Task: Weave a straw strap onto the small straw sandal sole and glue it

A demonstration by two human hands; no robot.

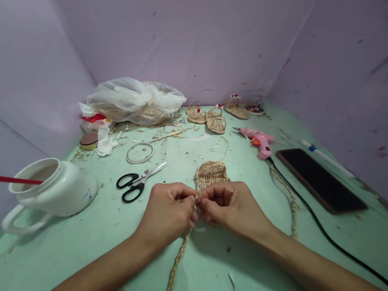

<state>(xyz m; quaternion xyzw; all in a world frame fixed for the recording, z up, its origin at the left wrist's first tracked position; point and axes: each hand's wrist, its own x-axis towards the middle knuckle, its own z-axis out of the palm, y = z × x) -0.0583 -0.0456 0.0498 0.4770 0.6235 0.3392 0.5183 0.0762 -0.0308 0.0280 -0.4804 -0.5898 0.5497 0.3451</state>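
My left hand [172, 210] and my right hand [232, 205] meet fingertip to fingertip at the middle of the table. Both pinch a braided straw cord [179, 264], whose tail slants down toward the near edge. Just what part the fingertips press on is hidden between them. Right behind the hands lies a coiled straw sole [210, 171], partly covered by my right hand; whether the cord is joined to it, I cannot tell. Another braided straw cord [290, 199] lies to the right of my right forearm.
Black-handled scissors [138, 184] and a ring [139, 153] lie left. A white mug [67, 186] stands beyond. Finished straw slippers [216, 121] and a plastic bag [138, 102] sit at the back. Rightward are a pink glue gun [259, 140], its black cord [318, 222] and a phone [322, 178].
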